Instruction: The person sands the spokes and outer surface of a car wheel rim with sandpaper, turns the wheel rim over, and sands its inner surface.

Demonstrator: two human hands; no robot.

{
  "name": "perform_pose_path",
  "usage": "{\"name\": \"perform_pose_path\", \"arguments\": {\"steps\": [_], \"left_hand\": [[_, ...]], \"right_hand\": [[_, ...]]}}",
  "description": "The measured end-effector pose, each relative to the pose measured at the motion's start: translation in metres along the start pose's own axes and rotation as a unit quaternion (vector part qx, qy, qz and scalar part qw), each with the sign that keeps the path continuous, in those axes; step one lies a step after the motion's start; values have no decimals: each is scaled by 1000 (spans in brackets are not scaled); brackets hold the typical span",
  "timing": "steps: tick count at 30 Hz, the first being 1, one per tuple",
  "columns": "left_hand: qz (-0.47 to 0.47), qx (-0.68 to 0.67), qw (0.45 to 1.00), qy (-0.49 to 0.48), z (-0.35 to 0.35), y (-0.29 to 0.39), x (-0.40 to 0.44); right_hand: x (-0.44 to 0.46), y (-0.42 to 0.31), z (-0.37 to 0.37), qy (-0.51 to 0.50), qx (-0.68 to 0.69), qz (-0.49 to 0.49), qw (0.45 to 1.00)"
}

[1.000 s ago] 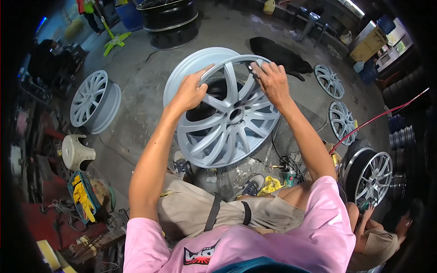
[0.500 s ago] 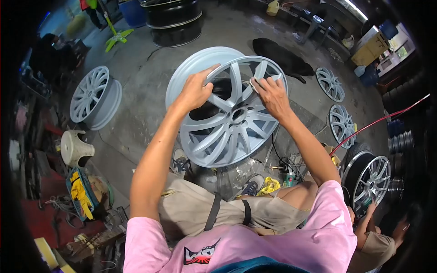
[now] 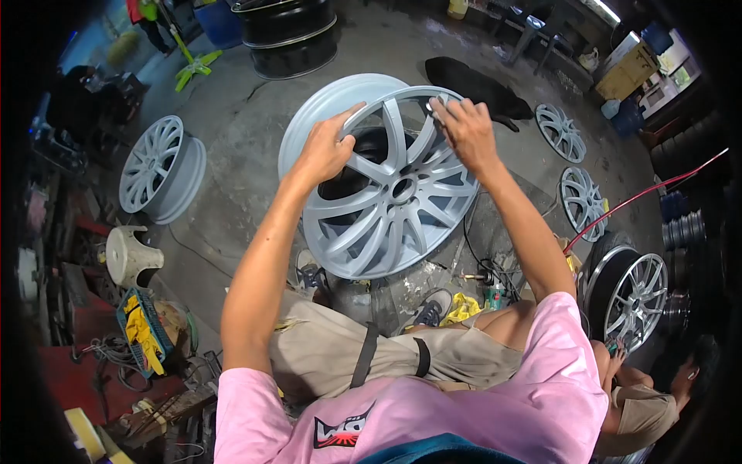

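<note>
A grey multi-spoke wheel rim (image 3: 367, 259) is tilted up in front of my knees. Its face is towards me, and a second light grey rim (image 3: 305, 116) shows behind its upper left. My left hand (image 3: 323, 151) grips the upper left edge, thumb on the inner side and index finger stretched along the lip. At the upper right, my right hand (image 3: 468, 135) has its fingers pinched round a small pale piece (image 3: 430, 107), pressed near the outer end of a spoke. Most of that piece is hidden by the fingers, so its kind is unclear.
Another grey wheel (image 3: 151, 166) stands at left, near a white stool (image 3: 133, 255) and a basket with yellow gloves (image 3: 143, 332). Black drums (image 3: 290, 46) and a lying black dog (image 3: 475, 85) are beyond. A co-worker (image 3: 638, 410) handles a silver wheel (image 3: 638, 298) at right.
My right hand has moved up and slightly right, from the inner part of the spoke area towards the outer lip. My left hand keeps its hold. The co-worker's head has come further into view.
</note>
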State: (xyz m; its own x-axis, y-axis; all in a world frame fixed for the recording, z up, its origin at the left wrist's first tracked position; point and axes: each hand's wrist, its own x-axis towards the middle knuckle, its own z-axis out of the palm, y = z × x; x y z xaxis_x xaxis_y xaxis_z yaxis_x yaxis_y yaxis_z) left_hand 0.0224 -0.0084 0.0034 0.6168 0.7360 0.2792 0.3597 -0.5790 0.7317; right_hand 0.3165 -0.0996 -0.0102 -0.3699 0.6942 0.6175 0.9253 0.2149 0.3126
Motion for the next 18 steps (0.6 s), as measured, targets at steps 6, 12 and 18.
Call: {"name": "perform_pose_path", "arguments": {"steps": [6, 12, 18], "left_hand": [[4, -10, 1000, 7, -3, 5, 2], [24, -24, 999, 19, 3, -1, -1], [47, -22, 998, 32, 2, -4, -3]], "right_hand": [[-44, -23, 21, -82, 65, -149, 983], [-18, -18, 22, -46, 22, -54, 997], [-45, -55, -3, -162, 110, -59, 979]]}}
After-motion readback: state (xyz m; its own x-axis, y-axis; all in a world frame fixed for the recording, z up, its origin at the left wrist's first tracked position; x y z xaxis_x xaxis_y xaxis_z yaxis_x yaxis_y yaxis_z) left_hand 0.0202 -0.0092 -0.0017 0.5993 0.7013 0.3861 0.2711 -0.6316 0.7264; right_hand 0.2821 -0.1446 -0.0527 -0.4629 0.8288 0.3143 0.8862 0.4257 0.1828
